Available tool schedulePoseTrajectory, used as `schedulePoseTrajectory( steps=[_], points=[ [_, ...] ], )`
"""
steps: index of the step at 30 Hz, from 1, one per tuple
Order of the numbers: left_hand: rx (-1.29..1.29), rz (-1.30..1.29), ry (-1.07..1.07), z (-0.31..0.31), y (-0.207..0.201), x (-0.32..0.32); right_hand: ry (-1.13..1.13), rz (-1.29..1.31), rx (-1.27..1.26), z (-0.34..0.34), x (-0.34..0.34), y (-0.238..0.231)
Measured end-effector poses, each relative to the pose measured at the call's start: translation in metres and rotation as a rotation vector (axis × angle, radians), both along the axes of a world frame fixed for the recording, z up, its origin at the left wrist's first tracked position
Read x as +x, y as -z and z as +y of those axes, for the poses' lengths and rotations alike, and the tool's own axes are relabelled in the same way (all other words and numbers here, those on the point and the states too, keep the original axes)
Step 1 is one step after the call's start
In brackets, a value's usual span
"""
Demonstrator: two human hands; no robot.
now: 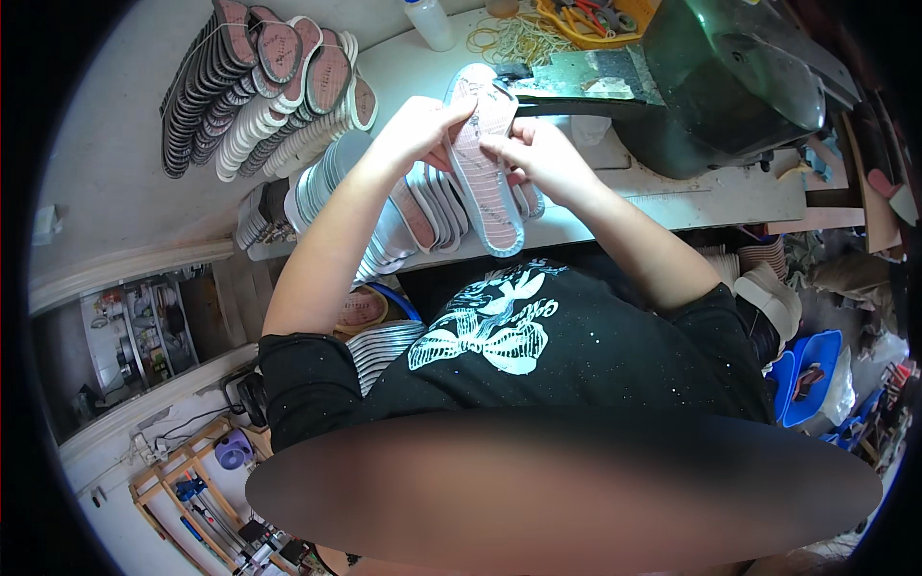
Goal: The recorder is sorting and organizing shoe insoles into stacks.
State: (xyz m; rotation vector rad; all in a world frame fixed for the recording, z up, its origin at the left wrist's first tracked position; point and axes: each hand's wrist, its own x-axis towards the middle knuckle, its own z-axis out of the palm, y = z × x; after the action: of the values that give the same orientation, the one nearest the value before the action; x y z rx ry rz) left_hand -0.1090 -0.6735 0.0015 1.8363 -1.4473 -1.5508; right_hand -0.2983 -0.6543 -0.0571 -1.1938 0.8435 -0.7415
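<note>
A long shoe sole [490, 197] with a pink, finely striped face and a grey-blue rim is held up in front of my chest, its upper end tilted toward the machine's arm [586, 82]. My left hand [419, 134] grips its left edge, thumb on the face and fingers hidden behind. From the other side my right hand [545, 158] pinches the right edge, its thumb and index finger near the middle of the face. The top of the sole is close to the arm's tip; whether they touch, I cannot tell. Behind the sole lies a row of similar soles [415, 213].
A dark green sewing-type machine [735, 86] stands on the white table [672, 206] at the right. Bundled soles [327, 77] are stacked back left. At the far edge are a white bottle [429, 23], loose rubber bands [509, 40] and a yellow basket [576, 36] of tools.
</note>
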Motion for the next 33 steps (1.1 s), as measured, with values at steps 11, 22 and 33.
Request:
schedulePoseTrajectory(
  steps=[11,22,33],
  points=[
    [0.024,0.068,0.033,-0.004,0.014,0.009,0.059,-0.007,0.045,-0.002,-0.013,0.012],
    [-0.204,-0.021,-0.08,-0.028,0.008,0.006,0.023,-0.127,0.232,0.019,-0.038,0.008],
    [-0.254,0.33,-0.609,-0.003,0.068,0.076,-0.017,0.022,0.035,0.059,0.012,-0.021]
  ],
)
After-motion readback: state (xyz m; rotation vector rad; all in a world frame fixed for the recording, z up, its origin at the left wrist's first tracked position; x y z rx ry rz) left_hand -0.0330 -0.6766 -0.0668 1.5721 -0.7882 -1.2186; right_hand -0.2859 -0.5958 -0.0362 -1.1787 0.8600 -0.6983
